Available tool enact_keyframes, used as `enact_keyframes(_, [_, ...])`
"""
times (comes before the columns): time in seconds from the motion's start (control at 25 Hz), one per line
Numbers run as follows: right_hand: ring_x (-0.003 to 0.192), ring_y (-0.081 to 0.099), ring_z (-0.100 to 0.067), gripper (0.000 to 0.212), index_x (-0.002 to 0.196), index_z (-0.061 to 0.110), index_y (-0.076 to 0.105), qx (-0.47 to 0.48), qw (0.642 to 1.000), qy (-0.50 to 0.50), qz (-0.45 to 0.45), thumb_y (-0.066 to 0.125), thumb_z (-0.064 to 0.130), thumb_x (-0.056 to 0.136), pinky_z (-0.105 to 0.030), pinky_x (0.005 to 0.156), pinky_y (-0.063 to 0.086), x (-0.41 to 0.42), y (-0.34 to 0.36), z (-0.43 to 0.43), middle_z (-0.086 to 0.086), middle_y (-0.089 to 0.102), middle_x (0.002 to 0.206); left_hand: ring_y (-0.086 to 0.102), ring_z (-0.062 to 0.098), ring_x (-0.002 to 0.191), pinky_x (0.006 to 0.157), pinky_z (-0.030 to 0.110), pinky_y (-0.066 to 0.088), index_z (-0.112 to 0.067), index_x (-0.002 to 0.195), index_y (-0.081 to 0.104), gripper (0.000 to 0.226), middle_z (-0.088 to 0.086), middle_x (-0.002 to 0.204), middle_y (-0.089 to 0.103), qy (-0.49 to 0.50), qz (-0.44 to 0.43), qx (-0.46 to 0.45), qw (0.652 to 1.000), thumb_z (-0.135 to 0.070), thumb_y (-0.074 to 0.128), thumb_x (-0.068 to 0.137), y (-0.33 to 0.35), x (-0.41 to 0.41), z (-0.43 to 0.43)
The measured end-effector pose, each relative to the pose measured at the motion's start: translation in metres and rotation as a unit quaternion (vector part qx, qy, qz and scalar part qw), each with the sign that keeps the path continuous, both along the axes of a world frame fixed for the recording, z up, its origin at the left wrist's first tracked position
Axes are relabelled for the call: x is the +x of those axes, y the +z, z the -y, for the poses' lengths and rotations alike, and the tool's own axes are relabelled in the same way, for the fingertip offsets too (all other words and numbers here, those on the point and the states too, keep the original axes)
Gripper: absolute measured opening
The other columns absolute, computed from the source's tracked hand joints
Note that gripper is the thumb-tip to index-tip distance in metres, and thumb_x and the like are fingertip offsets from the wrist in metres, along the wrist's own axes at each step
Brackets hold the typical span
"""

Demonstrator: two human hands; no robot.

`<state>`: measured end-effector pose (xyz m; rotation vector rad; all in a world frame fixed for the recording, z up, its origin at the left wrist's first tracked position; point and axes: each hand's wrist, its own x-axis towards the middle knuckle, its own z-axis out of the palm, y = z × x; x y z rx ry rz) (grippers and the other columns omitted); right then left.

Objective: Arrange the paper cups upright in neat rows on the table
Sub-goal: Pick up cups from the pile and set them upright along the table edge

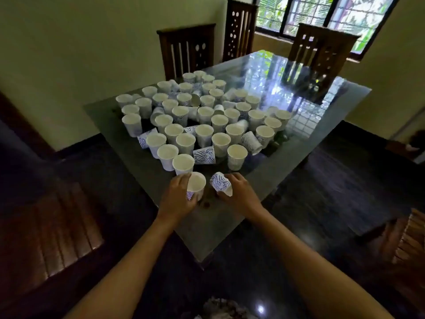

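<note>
White paper cups (pixel 204 133) (blue wave print) crowd the glass table (pixel 211 231), most upright, several tipped.

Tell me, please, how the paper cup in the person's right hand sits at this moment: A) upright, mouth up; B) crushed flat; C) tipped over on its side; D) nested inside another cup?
C: the tipped cup gripped by the right hand shows its patterned wall, mouth toward the palm, whereas the left hand holds an upright cup.
</note>
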<state>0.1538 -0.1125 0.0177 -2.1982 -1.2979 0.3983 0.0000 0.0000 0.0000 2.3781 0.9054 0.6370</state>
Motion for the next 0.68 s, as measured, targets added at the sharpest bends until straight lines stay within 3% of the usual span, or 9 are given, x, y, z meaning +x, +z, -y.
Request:
enact_keyframes(0.24, [0.127, 0.037, -0.023, 0.073, 0.137, 0.011, 0.038, -0.069, 0.995, 0.055, 0.039, 0.069, 0.043, 0.079, -0.032, 0.099, 0.038, 0.039, -0.020, -0.019, -0.005, 0.037, 0.141, 0.048, 0.028, 0.119, 0.098, 0.032, 0.037, -0.004, 0.126, 0.050, 0.058, 0.014, 0.128, 0.053, 0.127, -0.019, -0.010, 0.992, -0.019, 0.072, 0.075, -0.017, 0.018, 0.007])
enact_keyframes(0.4, [0.130, 0.033, -0.025, 0.084, 0.140, 0.016, 0.032, -0.120, 0.984, 0.117, 0.061, 0.069, 0.051, 0.074, -0.036, 0.100, 0.037, 0.066, -0.031, -0.027, -0.006, 0.032, 0.143, 0.049, 0.031, 0.118, 0.099, 0.040, 0.042, -0.002, 0.126, 0.050, 0.059, 0.016, 0.127, 0.053, 0.224, -0.001, -0.020, 0.974, -0.017, 0.073, 0.074, -0.025, 0.036, 0.025])
enact_keyframes(0.6, [0.125, 0.039, -0.028, 0.080, 0.140, 0.017, 0.028, -0.132, 0.974, 0.185, 0.000, 0.072, 0.036, 0.076, -0.040, 0.096, 0.042, 0.087, -0.039, -0.037, -0.007, 0.030, 0.137, 0.049, 0.029, 0.117, 0.097, 0.034, 0.041, -0.002, 0.126, 0.048, 0.058, 0.016, 0.126, 0.053, 0.314, 0.020, -0.029, 0.949, -0.014, 0.072, 0.075, -0.025, 0.059, 0.047])
enact_keyframes(0.68, [0.119, 0.043, -0.030, 0.073, 0.136, 0.019, 0.034, -0.118, 0.972, 0.203, 0.028, 0.071, 0.034, 0.075, -0.041, 0.091, 0.045, 0.088, -0.037, -0.038, -0.008, 0.031, 0.131, 0.050, 0.029, 0.115, 0.094, 0.029, 0.039, -0.001, 0.125, 0.048, 0.058, 0.016, 0.123, 0.054, 0.332, 0.027, -0.031, 0.942, -0.013, 0.073, 0.073, -0.024, 0.063, 0.053])
